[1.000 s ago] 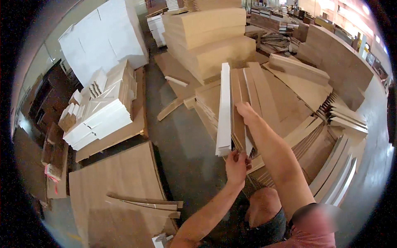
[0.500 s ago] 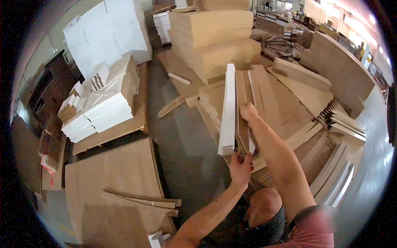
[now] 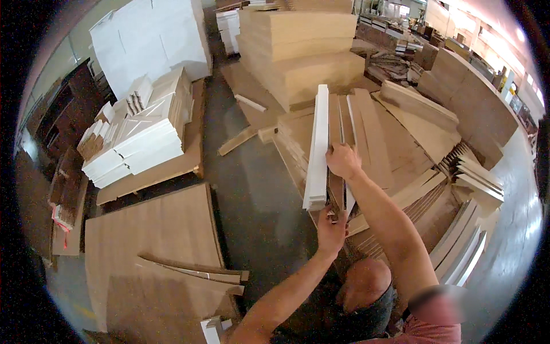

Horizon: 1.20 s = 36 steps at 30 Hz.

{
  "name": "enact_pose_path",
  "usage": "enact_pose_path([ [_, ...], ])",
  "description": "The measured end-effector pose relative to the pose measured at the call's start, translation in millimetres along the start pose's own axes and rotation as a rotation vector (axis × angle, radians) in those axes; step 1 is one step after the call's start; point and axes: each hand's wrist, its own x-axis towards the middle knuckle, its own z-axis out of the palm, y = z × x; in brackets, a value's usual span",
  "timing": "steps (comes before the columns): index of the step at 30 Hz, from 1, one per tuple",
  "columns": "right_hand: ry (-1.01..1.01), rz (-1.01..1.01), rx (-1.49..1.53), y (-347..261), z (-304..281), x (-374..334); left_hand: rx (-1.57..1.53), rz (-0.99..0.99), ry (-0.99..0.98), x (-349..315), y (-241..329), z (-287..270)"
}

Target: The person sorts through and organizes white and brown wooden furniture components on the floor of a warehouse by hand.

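Wooden strips [image 3: 335,155] upright on plank stack [image 3: 401,149], both hands' fingers seemingly gripping, workshop floor [image 3: 252,189].

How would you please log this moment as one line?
left hand: gripping near end of upright strips | right hand: gripping strips farther along | white strips: on edge alongside | stack: beneath

The white strips [image 3: 317,149] look like painted or laminated board, smooth and faintly glossy. The brown boards [image 3: 338,143] at their three o'clock side are matt fibreboard, as is the big sheet [image 3: 154,241] at eight o'clock. The floor [image 3: 252,189] is dull grey concrete.
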Motion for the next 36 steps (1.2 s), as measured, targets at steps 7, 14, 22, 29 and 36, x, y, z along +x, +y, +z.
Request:
enact_pose_path([
  [7,-0.016,-0.004,-0.205,13,16,-8,0.322,0.282,-0.060,13,-22,-17],
  [14,0.124,-0.049,-0.153,2,15,-15,0.515,0.403,-0.143,15,5,-40],
  [22,0.253,-0.358,0.076,-38,-26,-57,0.517,0.184,-0.404,4,33,-88],
  [29,-0.027,-0.386,-0.172,12,-9,-128,0.496,0.111,-0.065,-16,138,-136],
  [36,0.168,-0.593,0.191,-41,-22,-134,0.537,0.317,0.271,-140,228,-273],
])
